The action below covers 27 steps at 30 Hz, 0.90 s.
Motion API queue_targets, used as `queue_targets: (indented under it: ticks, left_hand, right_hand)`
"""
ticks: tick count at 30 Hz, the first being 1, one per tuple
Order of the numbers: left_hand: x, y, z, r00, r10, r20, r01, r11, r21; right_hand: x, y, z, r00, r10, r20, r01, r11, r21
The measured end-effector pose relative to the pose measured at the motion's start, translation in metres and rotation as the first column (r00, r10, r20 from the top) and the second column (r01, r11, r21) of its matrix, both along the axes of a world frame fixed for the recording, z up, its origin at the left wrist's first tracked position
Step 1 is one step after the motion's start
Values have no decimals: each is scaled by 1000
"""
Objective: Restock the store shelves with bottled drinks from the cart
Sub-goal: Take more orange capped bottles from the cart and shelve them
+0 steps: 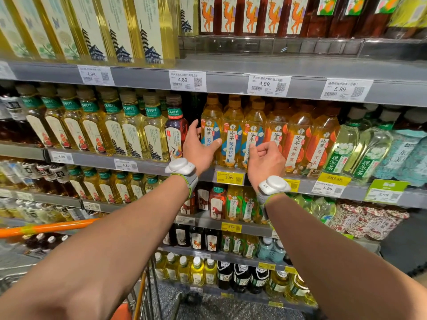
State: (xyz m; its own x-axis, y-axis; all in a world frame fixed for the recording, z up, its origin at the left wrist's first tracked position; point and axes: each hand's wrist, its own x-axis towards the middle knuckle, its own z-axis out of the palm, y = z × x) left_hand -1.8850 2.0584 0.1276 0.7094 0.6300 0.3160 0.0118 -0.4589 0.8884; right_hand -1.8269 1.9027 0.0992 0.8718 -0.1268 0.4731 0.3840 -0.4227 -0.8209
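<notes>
While both arms reach toward the front edge of a grey metal shelf (92,161), the left hand (198,148) brackets a clear plastic bottle of pale yellow tea (211,118) with a blue-and-white label. Its thumb lies across the label front and its fingers curve round the bottle's left side. This bottle stands upright at the left end of a tight row of the same drink, touching its neighbour.

The right hand (265,161) has its fingers curled in, fingertips against the label of the third yellow tea bottle (255,121) in that row. Whether it pinches anything cannot be told.

Below and to the left, an orange-handled wire cart (46,227) holds dark-capped bottles (46,243).

Full bottles like these are probably fairly heavy for their size, with thin walls that give a little when squeezed and a glossy sleeve that may slip. They look tough rather than fragile. The best hold is likely round the waist just under the shoulder, or at the neck below the cap where the row leaves no room for fingers.
</notes>
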Motion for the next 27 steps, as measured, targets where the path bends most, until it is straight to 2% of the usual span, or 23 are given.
queue_targets:
  ticks: [4,8,11,14,18,20,23,27]
  left_hand:
    - [-21,-7,-5,997,34,-69,-37,998,-45]
    - [-59,-20,-36,987,79,-142,-90,993,-77]
    - [-88,-25,-52,980,97,-174,-127,977,-171]
    - [-144,-14,-78,953,206,-221,-249,951,-185]
    - [-214,-4,-112,890,343,-300,-407,894,-187]
    - [-236,-2,-120,872,394,-292,-464,855,-233]
    - [-283,12,-130,833,475,-283,-545,791,-279]
    - [-335,24,-142,814,522,-253,-580,738,-343]
  right_hand:
    - [-13,6,-14,993,117,-31,-116,992,47]
    - [-34,22,-46,938,300,-171,-295,954,57]
    - [-53,36,-65,901,348,-259,-331,937,110]
    - [-101,62,-99,894,367,-256,-349,930,114]
    - [-173,84,-134,852,398,-341,-398,914,75]
    - [-192,87,-143,817,460,-348,-465,882,75]
    - [-227,103,-155,717,612,-334,-636,770,45]
    - [-262,128,-158,627,707,-328,-734,677,56]
